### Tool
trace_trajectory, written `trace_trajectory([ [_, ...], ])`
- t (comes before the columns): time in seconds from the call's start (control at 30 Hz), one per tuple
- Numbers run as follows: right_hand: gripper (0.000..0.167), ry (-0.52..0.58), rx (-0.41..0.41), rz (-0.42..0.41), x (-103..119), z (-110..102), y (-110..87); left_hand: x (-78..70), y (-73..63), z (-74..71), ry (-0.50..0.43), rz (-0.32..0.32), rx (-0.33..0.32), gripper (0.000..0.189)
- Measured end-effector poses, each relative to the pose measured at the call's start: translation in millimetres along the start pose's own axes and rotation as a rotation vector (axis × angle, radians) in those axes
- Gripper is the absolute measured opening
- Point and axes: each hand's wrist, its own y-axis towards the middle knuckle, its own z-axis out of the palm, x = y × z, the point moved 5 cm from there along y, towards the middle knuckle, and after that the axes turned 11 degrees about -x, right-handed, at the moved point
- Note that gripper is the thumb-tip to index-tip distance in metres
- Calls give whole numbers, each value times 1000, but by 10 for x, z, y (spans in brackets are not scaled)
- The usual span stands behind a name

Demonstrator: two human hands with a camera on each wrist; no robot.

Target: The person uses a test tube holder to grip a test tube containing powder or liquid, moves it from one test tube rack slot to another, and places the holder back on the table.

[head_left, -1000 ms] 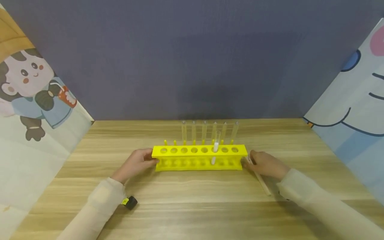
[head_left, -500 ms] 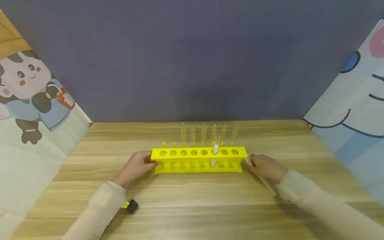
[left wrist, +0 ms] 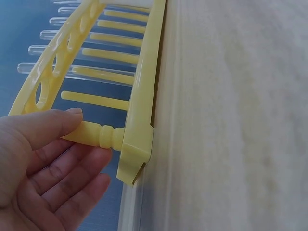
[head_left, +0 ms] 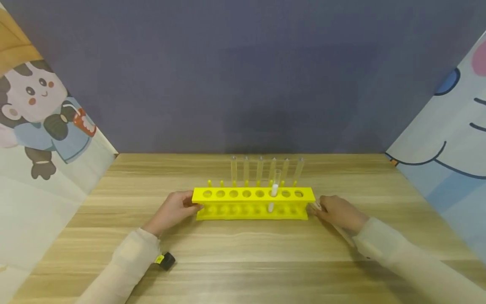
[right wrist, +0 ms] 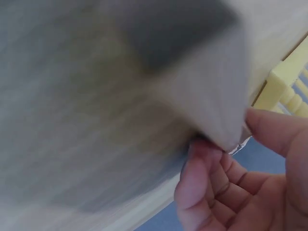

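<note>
A yellow test tube rack (head_left: 240, 200) stands on the wooden table between both hands. One upright test tube (head_left: 274, 190) with white contents sits in a hole right of its middle. Several clear tubes (head_left: 260, 169) hang upside down on the pegs behind. My left hand (head_left: 171, 213) is at the rack's left end; in the left wrist view, thumb and fingers pinch the end post (left wrist: 91, 134). Beside the right end, my right hand (head_left: 341, 214) pinches a pale, narrow, folded-looking strip (right wrist: 211, 96), blurred in the right wrist view. Whether this hand also touches the rack is unclear.
A small black block (head_left: 167, 261) with a yellow label is by the left sleeve. Behind the table (head_left: 243, 270) rises a dark wall (head_left: 243, 76), with printed cartoon panels on both sides.
The strip in my right hand has swung to the right, under the wrist. Rack and hands appear slightly lower in the head view. My left hand keeps its hold on the rack.
</note>
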Motion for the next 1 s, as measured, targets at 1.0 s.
trace_trajectory([
  [1.0,15,9,-255,24,-246,-307,-112,-25,-4,0,1,5,-10,30],
])
